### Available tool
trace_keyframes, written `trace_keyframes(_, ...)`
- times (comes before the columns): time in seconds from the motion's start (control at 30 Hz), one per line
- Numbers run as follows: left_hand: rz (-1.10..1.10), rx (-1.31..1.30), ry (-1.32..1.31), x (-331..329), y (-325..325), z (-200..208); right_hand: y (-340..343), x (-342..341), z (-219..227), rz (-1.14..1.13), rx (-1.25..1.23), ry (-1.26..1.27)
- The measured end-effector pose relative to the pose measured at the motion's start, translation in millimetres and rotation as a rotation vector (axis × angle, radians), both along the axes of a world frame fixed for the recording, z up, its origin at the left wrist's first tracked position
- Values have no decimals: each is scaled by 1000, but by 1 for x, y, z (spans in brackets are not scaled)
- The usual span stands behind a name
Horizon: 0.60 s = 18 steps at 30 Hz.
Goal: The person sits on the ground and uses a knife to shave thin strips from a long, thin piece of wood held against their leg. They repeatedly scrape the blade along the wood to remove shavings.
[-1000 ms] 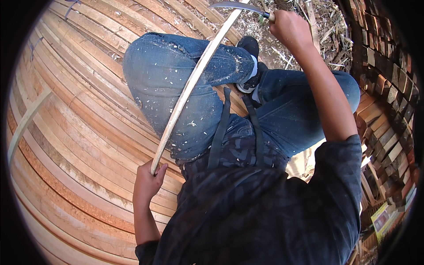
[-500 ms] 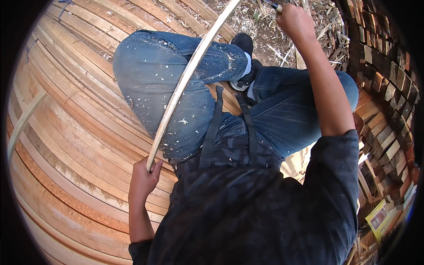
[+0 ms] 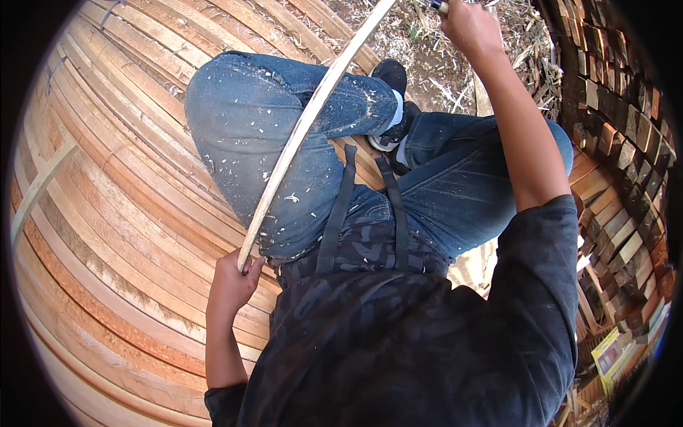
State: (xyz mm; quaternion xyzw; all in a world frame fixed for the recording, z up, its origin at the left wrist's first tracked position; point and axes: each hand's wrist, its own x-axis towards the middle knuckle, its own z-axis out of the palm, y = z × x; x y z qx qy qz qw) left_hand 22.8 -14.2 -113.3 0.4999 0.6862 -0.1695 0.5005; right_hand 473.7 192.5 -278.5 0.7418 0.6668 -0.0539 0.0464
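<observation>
A long, pale wooden strip slants across my left thigh, with its far end running out past the top edge of the picture. At its near end, beside my left hip, my left hand is closed around it. My right arm reaches far forward. At the top edge, my right hand is closed on a tool handle, dark with a light metallic band. The rest of that tool lies outside the picture, so its kind cannot be told. Pale shavings speckle my jeans.
I sit cross-legged on a broad stack of wooden planks. Pale shavings litter the ground ahead. A high pile of cut timber rises on the right, with a yellow printed packet near its foot. A pale strip lies at far left.
My right hand has moved slightly forward, taking most of the tool out of the picture. The strip's far end has shifted a little right; my left hand keeps its grip.
</observation>
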Motion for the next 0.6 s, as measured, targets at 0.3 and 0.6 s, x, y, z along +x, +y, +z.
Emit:
trace_keyframes(0.3, -39, 68, -23, 6, -1, 3, 19, 94, -26, -449, -221, -125)
trace_keyframes(0.6, -45, 5, 2, 2, 1, 2, 18, 8, 10, 231, -111, 7)
